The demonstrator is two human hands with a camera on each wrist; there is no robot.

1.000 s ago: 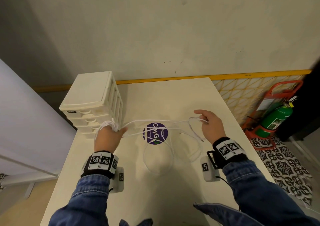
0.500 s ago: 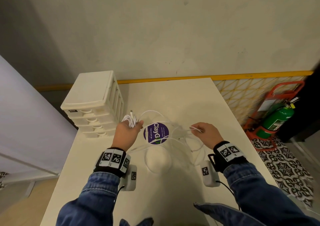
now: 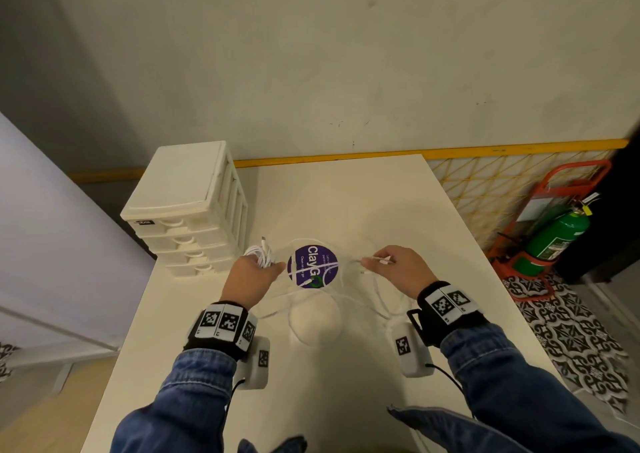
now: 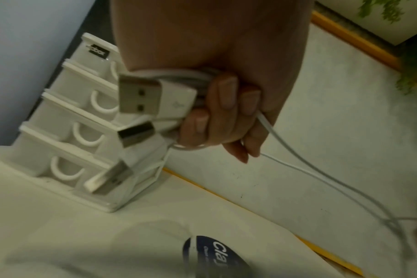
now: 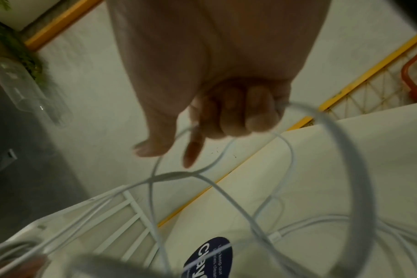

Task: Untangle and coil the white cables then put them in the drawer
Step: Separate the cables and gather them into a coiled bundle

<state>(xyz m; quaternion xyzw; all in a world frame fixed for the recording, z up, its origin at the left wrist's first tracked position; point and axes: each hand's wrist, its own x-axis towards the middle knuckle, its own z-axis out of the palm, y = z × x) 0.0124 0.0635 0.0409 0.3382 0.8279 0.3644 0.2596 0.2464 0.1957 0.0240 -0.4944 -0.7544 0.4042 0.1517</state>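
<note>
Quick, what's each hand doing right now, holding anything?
Left hand: closed around a bundle of white cables, USB plugs sticking out.
Right hand: closed, pinching a loose strand of white cable.

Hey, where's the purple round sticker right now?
In the head view the purple sticker lies flat on the table, between the left hand and right hand, with white cables crossing it.

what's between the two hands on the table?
In the head view, the round purple sticker on the table, with white cable strands crossing it from left hand to right hand.
</note>
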